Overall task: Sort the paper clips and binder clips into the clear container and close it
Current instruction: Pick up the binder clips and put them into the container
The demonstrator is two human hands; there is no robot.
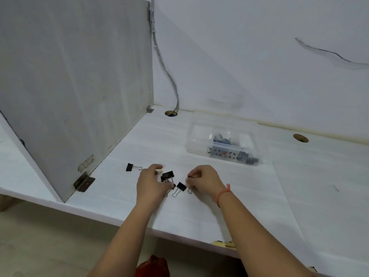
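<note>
Several black binder clips lie on the white desk. One binder clip lies alone to the left. My left hand curls its fingers round a clump of binder clips. Another binder clip lies between my hands. My right hand pinches a binder clip whose wire handle hangs below the fingers. The clear container stands farther back on the right, with blue paper clips and black clips inside; whether its lid is open I cannot tell.
A grey divider panel stands upright on the left with a metal bracket at its foot. Two cable holes open in the desk near the wall. A grey cable runs down into the left hole.
</note>
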